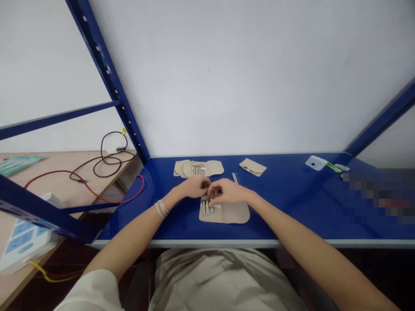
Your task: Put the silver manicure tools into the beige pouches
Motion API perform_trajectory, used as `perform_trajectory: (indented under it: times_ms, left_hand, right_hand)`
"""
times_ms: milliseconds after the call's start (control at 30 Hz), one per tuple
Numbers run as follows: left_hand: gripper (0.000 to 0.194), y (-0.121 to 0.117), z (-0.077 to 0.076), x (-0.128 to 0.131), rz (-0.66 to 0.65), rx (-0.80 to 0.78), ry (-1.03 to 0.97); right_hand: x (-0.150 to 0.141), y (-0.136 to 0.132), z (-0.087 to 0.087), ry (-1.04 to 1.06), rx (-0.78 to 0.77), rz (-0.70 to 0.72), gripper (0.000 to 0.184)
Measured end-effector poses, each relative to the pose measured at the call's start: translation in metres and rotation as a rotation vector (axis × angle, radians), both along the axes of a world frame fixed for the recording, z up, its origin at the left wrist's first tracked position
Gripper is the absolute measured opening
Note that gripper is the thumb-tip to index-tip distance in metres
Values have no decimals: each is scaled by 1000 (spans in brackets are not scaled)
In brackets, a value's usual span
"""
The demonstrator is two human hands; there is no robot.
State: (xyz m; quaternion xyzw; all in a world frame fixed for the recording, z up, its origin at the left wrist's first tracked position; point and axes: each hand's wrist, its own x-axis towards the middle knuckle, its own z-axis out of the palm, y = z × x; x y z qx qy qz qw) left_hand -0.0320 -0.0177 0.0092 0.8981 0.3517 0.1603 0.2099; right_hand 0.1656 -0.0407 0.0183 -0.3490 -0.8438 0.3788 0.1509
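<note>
An open beige manicure case [238,212] lies near the front of the blue table, its flap spread to the right. Silver nail clippers [208,207] sit side by side in its left half. Over the upper edge of the case, my left hand [195,186] has its fingers curled inward. My right hand [227,191] meets it from the right, fingers bent together above the tools and thumb low by the clippers. Whatever lies between the fingertips of either hand is hidden or too small to name. Just behind my right hand are thin metal tools [236,178].
Behind my left hand lie more beige cases, one open with tools [214,167]. A folded case [253,166] rests farther right. A white object [315,163] with a green part is at the back right. Blue posts [108,71] flank the table; cables [97,198] run left.
</note>
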Motion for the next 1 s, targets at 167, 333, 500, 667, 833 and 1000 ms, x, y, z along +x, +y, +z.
perform_trajectory:
  times_ms: [167,333,500,667,833,1000]
  left_hand:
    - [12,0,4,-2,-82,-26,0]
    - [12,1,6,-4,-128,-70,8]
    - [10,1,6,-4,-119,-77,9]
    - [12,1,5,-4,-105,-68,6]
    - [17,4,0,-6,-96,-64,-20]
    - [17,4,-1,-6,-98,-68,-19]
  right_hand:
    - [-1,1,-3,7,3,-4,42]
    - [-1,1,-4,13,5,-14,42]
    - [-2,0,-3,24,4,-16,41]
    - [0,3,-5,33,22,-31,38]
    - [3,7,-5,40,29,-42,37]
    - [3,7,-3,40,26,-44,37]
